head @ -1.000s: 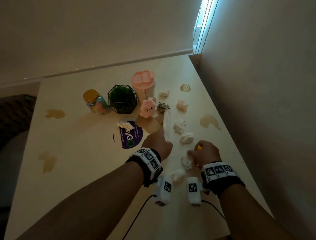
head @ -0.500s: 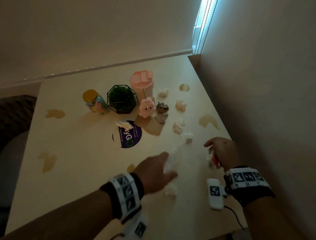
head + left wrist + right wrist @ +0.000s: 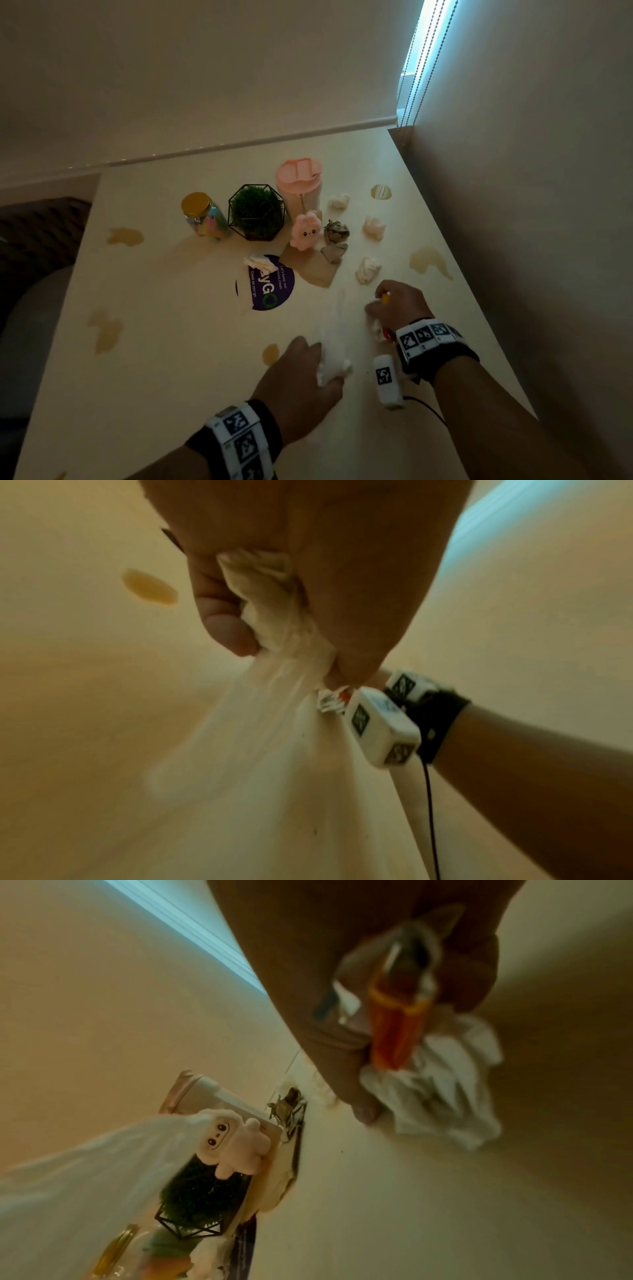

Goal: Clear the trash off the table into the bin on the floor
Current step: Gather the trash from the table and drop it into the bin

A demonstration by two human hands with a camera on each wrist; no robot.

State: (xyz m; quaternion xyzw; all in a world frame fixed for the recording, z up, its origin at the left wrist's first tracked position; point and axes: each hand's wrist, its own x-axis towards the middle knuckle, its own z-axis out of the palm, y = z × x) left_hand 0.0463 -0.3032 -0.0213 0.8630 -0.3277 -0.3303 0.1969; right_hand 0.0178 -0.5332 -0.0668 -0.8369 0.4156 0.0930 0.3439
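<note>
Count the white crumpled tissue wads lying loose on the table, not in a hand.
4: one by the pink cup, one right of the grey wad, one ahead of the right hand, one on the purple sticker. Hands may hide others.

- The room is dim and warm-toned; cold bluish daylight enters only through the narrow bright window strip [image 3: 416,51].
- Below that strip, the pale beige tabletop [image 3: 171,342] darkens toward its near edge.
- Both wrist views are soft, smeared and stretched at the edges.
</note>
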